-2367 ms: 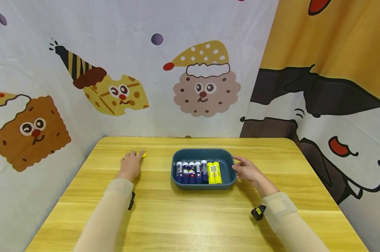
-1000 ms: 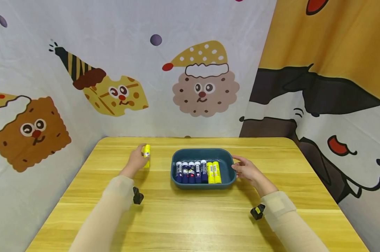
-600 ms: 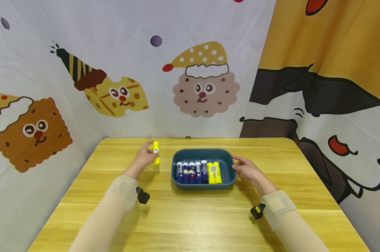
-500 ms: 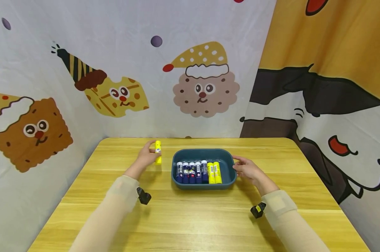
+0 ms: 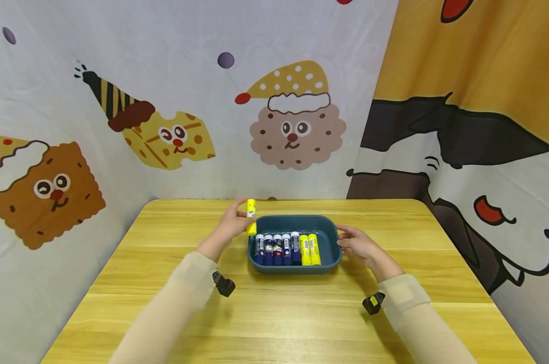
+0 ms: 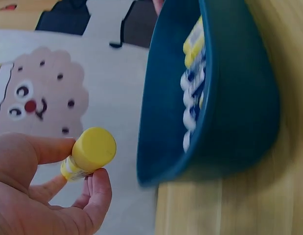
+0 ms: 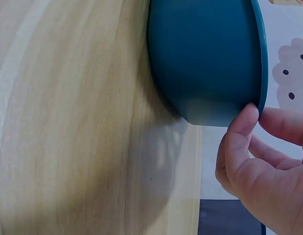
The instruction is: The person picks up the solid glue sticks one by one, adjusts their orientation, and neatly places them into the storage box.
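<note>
My left hand point(image 5: 230, 222) pinches a yellow glue stick point(image 5: 251, 217) between thumb and fingers, held upright above the table at the left end of a dark teal plastic bin point(image 5: 297, 270). In the left wrist view the round end of this yellow glue stick point(image 6: 98, 147) faces the camera, apart from the bin wall point(image 6: 239, 98). Inside the bin lies a row of several dark blue glue sticks point(image 5: 277, 250) with white caps, then two yellow glue sticks point(image 5: 309, 250). With thumb and forefinger, my right hand point(image 7: 268, 166) pinches the bin's rim at its right end.
The bin stands on a light wooden table point(image 5: 283, 313). Bare bin floor point(image 5: 327, 250) shows right of the yellow glue sticks. A cartoon-printed cloth point(image 5: 187, 65) hangs behind the table. Each wrist carries a small black camera point(image 5: 224, 284).
My left hand took hold of the yellow glue stick at the table's left, lifted it and carried it right to the bin. My right hand has stayed on the rim.
</note>
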Demonstrator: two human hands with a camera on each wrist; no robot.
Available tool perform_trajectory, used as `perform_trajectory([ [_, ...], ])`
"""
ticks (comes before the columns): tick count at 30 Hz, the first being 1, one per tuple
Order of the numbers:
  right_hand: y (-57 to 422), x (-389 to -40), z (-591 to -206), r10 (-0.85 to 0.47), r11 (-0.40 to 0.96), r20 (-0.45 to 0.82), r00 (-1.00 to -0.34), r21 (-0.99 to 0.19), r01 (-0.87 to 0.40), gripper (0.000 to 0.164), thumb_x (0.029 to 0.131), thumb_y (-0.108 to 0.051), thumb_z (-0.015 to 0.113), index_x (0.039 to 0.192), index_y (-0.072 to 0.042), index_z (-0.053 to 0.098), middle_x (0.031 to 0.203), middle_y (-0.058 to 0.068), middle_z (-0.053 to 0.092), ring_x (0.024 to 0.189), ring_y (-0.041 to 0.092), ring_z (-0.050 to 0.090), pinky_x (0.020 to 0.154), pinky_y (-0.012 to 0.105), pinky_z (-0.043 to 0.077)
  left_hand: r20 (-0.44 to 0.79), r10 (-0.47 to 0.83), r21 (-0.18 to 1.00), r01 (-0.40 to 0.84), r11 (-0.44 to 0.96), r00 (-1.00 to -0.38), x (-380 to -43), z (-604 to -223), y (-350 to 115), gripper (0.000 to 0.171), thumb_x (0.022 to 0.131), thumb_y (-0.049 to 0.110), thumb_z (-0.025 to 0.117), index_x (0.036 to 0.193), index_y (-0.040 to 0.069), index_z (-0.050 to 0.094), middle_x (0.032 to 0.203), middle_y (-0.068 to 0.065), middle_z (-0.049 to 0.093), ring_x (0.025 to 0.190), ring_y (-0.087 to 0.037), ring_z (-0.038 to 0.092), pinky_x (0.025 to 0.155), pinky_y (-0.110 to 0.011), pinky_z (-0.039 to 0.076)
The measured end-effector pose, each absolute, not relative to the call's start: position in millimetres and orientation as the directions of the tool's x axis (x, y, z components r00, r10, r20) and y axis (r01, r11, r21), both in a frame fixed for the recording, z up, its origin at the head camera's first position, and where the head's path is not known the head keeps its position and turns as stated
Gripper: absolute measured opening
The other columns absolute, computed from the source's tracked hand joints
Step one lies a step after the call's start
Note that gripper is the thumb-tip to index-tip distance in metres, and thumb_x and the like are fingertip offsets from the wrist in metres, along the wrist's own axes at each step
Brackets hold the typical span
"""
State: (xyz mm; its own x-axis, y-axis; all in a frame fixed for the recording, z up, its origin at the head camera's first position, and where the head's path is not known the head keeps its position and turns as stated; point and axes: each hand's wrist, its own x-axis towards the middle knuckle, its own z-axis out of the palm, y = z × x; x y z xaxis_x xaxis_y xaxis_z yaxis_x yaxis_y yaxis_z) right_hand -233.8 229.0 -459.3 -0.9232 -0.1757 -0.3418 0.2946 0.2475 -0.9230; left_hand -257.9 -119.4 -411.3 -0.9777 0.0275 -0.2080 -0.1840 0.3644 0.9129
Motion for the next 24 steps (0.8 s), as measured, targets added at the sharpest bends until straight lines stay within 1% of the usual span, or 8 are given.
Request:
perform_trajectory([
  [6,228,-233,-460,-0.179,0.24,-0.335,-0.925,-0.927,0.289,0.055,0.094,0.001,0.048,0.146,-0.002,0.03,0.105,0.009,0.042,0.084,0.015,0.049,0.072,0.028,0.049,-0.199,0.077,0.919,-0.158,0.362,-0.977,-251,-411,-83,0.064,0.088,0.009,0.065,0.144,0.021,0.036,0.107,-0.018,0.055,0.087,-0.024,0.058,0.076,-0.038,0.055],
  [9,227,-232,-459,-0.181,0.239,-0.332,-0.926,-0.928,0.286,0.055,0.094,0.001,0.048,0.146,-0.002,0.03,0.105,0.009,0.042,0.083,0.015,0.049,0.072,0.027,0.049,-0.213,0.095,0.918,-0.165,0.36,-0.972,-249,-414,-68,0.063,0.088,0.009,0.066,0.142,0.023,0.038,0.104,-0.016,0.056,0.085,-0.024,0.058,0.074,-0.038,0.055],
  [11,227,-231,-458,-0.178,0.243,-0.334,-0.925,-0.926,0.288,0.055,0.094,0.001,0.048,0.146,-0.002,0.03,0.104,0.009,0.042,0.083,0.015,0.049,0.072,0.027,0.049,-0.229,0.097,0.909,-0.177,0.379,-0.969,-249,-416,-58,0.062,0.088,0.012,0.067,0.141,0.025,0.038,0.105,-0.015,0.056,0.085,-0.024,0.059,0.074,-0.039,0.055],
  [15,227,-231,-458,-0.181,0.246,-0.334,-0.925,-0.926,0.287,0.055,0.094,0.001,0.048,0.146,-0.003,0.03,0.103,0.008,0.042,0.082,0.015,0.049,0.072,0.027,0.049,-0.25,0.095,0.884,-0.187,0.429,-0.963,-246,-418,-39,0.063,0.087,0.015,0.068,0.141,0.024,0.037,0.113,-0.016,0.057,0.086,-0.025,0.06,0.078,-0.044,0.054],
  [17,227,-231,-458,-0.184,0.238,-0.334,-0.925,-0.928,0.287,0.055,0.094,0.001,0.048,0.146,-0.003,0.03,0.103,0.008,0.042,0.081,0.014,0.049,0.071,0.026,0.049,-0.266,0.09,0.874,-0.2,0.443,-0.96,-245,-420,-30,0.063,0.087,0.016,0.068,0.141,0.024,0.037,0.116,-0.016,0.056,0.089,-0.026,0.06,0.079,-0.045,0.053],
  [19,228,-232,-459,-0.188,0.236,-0.332,-0.924,-0.929,0.285,0.056,0.094,0.001,0.048,0.147,-0.002,0.029,0.103,0.008,0.043,0.081,0.013,0.049,0.071,0.026,0.05,-0.28,0.087,0.871,-0.215,0.442,-0.956,-243,-422,-20,0.063,0.087,0.015,0.068,0.141,0.023,0.037,0.115,-0.017,0.057,0.09,-0.026,0.06,0.079,-0.044,0.054],
  [24,229,-232,-459,-0.187,0.234,-0.331,-0.925,-0.929,0.285,0.056,0.094,0.0,0.05,0.147,-0.002,0.029,0.101,0.007,0.043,0.079,0.012,0.05,0.071,0.027,0.05,-0.325,0.076,0.857,-0.26,0.444,-0.943,-242,-429,4,0.062,0.084,0.012,0.07,0.137,0.024,0.04,0.11,-0.016,0.058,0.084,-0.023,0.062,0.074,-0.039,0.055],
])
